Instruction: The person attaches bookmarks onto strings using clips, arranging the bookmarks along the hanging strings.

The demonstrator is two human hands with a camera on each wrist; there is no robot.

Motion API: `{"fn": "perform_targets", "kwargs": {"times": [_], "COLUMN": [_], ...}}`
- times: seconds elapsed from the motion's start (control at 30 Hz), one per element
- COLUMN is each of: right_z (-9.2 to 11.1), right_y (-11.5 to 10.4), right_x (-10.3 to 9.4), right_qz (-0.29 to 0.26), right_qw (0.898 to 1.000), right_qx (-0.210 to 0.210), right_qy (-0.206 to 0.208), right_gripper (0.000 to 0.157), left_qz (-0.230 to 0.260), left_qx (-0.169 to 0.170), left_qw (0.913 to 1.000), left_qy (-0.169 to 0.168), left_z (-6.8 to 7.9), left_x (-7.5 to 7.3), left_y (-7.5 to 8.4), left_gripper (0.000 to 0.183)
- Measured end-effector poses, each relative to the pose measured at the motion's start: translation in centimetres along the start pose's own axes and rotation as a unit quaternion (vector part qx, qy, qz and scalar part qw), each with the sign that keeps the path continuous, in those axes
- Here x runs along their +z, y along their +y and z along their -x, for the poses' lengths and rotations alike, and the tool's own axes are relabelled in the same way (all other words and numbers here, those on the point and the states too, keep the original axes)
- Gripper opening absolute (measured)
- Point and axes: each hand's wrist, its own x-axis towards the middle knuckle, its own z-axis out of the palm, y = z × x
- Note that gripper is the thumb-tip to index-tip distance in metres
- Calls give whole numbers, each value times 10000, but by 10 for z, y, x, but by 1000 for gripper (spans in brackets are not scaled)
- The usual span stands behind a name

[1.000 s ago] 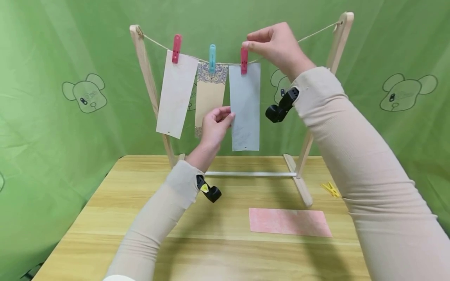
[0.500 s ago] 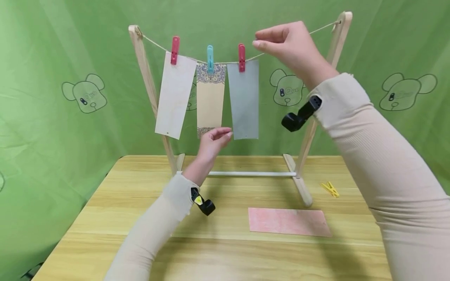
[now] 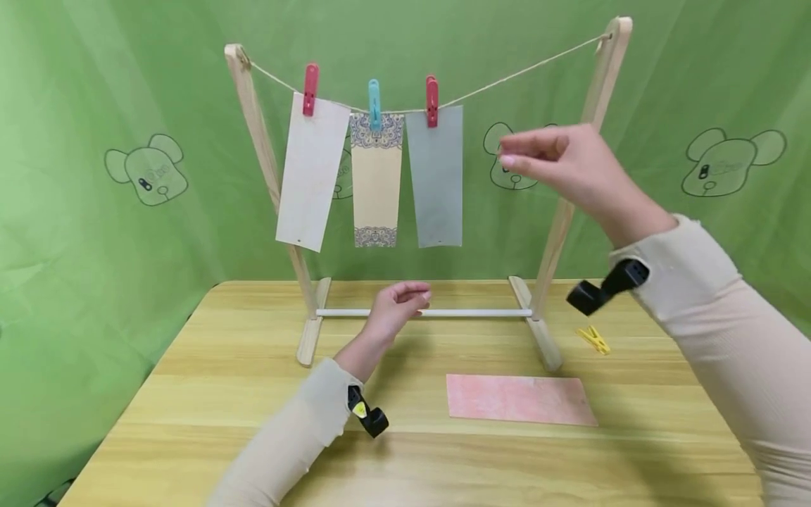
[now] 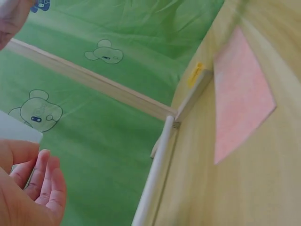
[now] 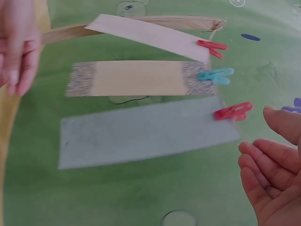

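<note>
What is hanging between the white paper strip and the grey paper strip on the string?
A beige paper strip with patterned ends, held by a turquoise clothespin, hangs between the white paper strip and grey paper strip; head view.

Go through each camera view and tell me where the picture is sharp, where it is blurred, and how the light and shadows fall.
Head view: evenly lit and sharp, soft shadows on the table, slight motion blur on the right hand. Left wrist view: soft all over, the left hand and pink sheet hazy, the frame tilted. Right wrist view: blurred, the grey card and red peg soft-edged, no glare.
</note>
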Motion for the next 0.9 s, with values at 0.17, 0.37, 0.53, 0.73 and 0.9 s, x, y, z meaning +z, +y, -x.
{"fn": "perform_targets", "kwargs": {"times": [0.17,0.37,0.53,0.73,0.9], "right_z": [25,52,70,89,107], "right_y": [43,104,146,187,220], "right_x": [-4,-10,-10,-7,-2], "right_qz": [136,543,883,1001,1262], "right_qw": [9992,9952,9894,9874,9813], "right_qx": [342,808,1154,1212,1438], "right_qy": [-166,-49,82,155,186], "right_gripper": [49,52,56,55,56], "left_qz": [-298,-497,-605,-617,-598], "left_qx": [172,232,316,178,46], "left_qw": [9992,9978,9963,9955,9944], "left_qy": [-206,-378,-517,-690,-865], "left_z": [6,12,18,39,35], "left_x": [2,7,14,26,38], "left_y": [-13,-28,-39,-26,-42], "left_gripper": [28,26,24,23,22]}}
